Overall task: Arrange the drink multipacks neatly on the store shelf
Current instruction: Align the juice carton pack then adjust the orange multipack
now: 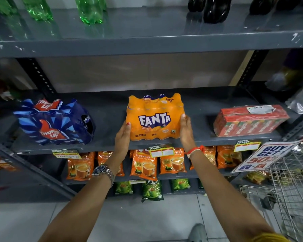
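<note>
Hands press on either side of the orange Fanta pack (155, 117) – the left hand (123, 135) flat against its left face, the right hand (186, 130) against its right face, together grasping it. The pack sits upright at the near edge of the grey middle shelf (110, 116), label facing out. Well apart to the left lies a tilted blue Thums Up pack (54, 122); to the right, a red juice carton pack (250, 120).

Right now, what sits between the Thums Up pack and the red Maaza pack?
Head view: the Fanta pack, held by left hand and right hand.
</note>
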Demonstrator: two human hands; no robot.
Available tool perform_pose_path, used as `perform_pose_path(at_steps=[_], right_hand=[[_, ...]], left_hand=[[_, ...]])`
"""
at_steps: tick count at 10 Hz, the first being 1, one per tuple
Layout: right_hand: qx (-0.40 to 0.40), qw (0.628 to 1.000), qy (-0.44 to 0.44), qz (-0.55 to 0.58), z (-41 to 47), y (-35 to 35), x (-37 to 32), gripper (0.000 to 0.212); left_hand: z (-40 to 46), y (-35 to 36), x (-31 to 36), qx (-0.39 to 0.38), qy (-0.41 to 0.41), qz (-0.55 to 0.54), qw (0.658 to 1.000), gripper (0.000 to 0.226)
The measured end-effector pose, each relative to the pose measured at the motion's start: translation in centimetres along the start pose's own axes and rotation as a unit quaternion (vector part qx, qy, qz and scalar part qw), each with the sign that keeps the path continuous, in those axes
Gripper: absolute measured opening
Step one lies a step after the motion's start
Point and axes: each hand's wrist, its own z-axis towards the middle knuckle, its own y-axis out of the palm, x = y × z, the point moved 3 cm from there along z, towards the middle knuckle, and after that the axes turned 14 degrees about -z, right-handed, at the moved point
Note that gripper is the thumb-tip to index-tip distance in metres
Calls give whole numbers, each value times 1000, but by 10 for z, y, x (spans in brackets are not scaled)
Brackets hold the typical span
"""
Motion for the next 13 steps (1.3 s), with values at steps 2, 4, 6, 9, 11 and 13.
perform_pose_path(at_steps=[2, 4, 6, 9, 11, 13], right_hand=[[3, 1000, -1, 4, 2, 3, 2, 52], [10, 1000, -7, 11, 3, 3, 4, 49], [34, 999, -20, 11, 3, -3, 5, 47], [18, 1000, -18, -18, 0, -10, 6, 50], [-30, 999, -14, -31, -6, -14, 0, 54], [-1, 996, -36, -78, -16, -13, -3, 68]], left_hand=[[3, -2, -3, 1, -8, -1, 1000, 49], [0, 1, 2, -2, 3, -15, 1000, 43], [-1, 5, -2, -28, 5, -9, 1000, 44], [0, 9, -5, -13, 3, 5, 1000, 49], [-11, 17, -1, 12, 32, 17, 999, 45], [-26, 20, 10, 10, 73, 80, 994, 60]])
